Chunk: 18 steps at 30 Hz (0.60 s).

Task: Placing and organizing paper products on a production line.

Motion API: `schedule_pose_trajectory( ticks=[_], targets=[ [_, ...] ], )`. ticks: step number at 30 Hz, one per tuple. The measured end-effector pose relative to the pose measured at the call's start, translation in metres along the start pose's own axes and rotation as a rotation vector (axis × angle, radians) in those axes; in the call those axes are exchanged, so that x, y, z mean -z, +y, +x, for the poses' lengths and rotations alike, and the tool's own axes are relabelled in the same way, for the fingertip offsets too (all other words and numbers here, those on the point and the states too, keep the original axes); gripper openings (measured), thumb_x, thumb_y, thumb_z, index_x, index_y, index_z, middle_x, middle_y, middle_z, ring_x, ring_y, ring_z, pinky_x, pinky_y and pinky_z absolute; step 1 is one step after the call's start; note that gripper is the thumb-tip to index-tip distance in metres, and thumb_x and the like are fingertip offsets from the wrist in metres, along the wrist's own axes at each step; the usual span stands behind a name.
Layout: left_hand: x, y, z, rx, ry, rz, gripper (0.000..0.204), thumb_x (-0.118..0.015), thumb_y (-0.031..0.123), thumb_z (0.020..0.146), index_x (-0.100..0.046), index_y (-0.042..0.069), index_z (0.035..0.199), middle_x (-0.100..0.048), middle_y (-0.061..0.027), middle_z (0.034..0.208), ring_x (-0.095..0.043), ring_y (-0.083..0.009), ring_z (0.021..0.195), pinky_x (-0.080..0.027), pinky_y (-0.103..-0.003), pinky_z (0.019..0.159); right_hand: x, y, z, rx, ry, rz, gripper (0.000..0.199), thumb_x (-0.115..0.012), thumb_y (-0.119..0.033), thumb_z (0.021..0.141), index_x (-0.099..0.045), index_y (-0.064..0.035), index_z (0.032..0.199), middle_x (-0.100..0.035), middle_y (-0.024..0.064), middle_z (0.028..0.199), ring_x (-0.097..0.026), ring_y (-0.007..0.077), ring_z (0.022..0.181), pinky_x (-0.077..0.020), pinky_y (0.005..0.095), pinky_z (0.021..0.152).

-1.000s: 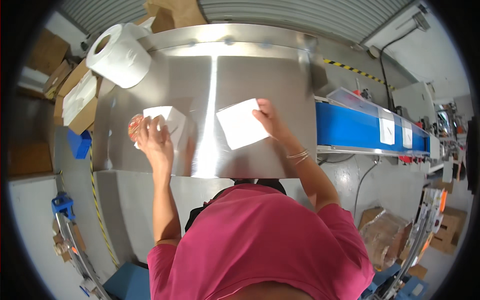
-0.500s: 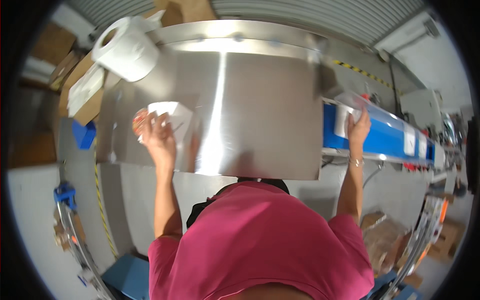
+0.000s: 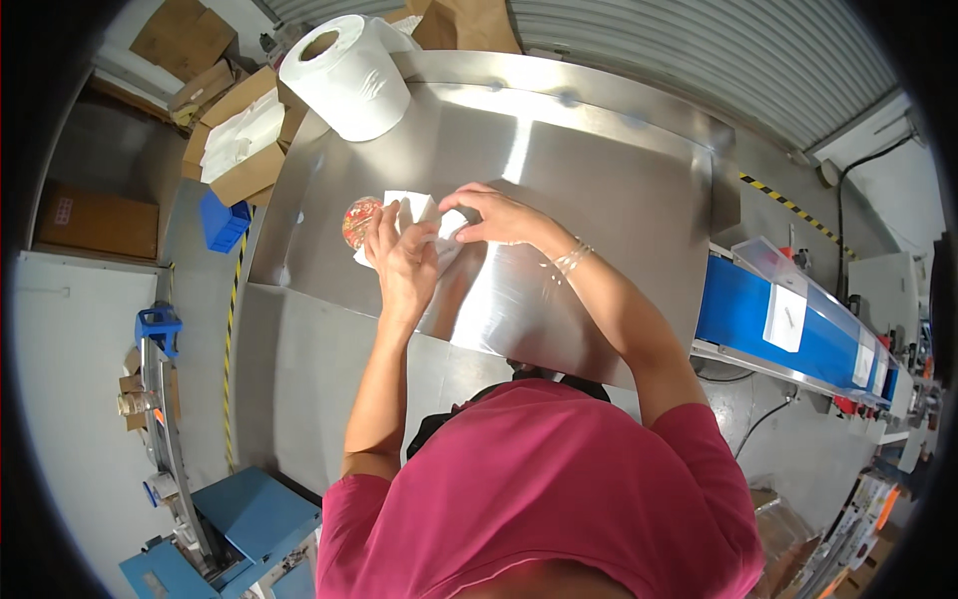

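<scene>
My left hand is curled around a small stack of white flat packets above the left part of the steel table. Close against it, my right hand bends its fingers over another white packet at the right side of the stack. A round, red-patterned object shows just left of my left fingers. I cannot make out its kind, nor whether my left hand touches it. My fingers partly cover the packets.
A large white roll stands at the table's back left corner, beside an open cardboard box holding white material. On the right runs a blue conveyor belt carrying several white packets behind a clear guard. A blue bin sits at far left.
My right hand has moved left from the conveyor, bringing a white packet to the stack at my left hand. The view has turned, and another white packet now lies nearer on the belt.
</scene>
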<state>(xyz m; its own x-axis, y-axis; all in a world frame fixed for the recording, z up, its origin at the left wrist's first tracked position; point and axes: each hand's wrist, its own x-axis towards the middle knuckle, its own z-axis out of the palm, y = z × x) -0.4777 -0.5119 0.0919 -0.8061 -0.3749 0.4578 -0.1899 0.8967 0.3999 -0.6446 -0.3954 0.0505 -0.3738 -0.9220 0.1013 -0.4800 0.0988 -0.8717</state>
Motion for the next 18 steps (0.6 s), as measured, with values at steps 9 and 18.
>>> schedule_pose_trajectory(
  ticks=[9,18],
  targets=[
    [0.012,-0.022,0.013,0.152,-0.038,0.244,0.04,-0.074,0.019,0.07,-0.061,0.006,0.106,-0.062,-0.0137,0.109,-0.061,-0.0332,0.097,-0.047,-0.044,0.08,0.014,0.021,-0.092,-0.3,0.148,0.288,0.042,-0.063,-0.038,0.087,-0.051,-0.0019,0.103,-0.059,0.0089,0.086,-0.055,0.0173,0.08,-0.0453,0.033,0.071],
    [-0.044,0.094,-0.021,0.0,-0.215,-0.192,0.028,-0.07,0.012,0.075,-0.063,-0.004,0.096,-0.062,-0.0193,0.095,-0.06,-0.0365,0.088,-0.048,-0.041,0.079,0.097,0.048,-0.333,-0.753,0.926,-0.122,0.037,-0.064,-0.034,0.086,-0.058,-0.0038,0.106,-0.063,0.0116,0.08,-0.057,0.0165,0.068,-0.0469,0.0306,0.062]
  ],
)
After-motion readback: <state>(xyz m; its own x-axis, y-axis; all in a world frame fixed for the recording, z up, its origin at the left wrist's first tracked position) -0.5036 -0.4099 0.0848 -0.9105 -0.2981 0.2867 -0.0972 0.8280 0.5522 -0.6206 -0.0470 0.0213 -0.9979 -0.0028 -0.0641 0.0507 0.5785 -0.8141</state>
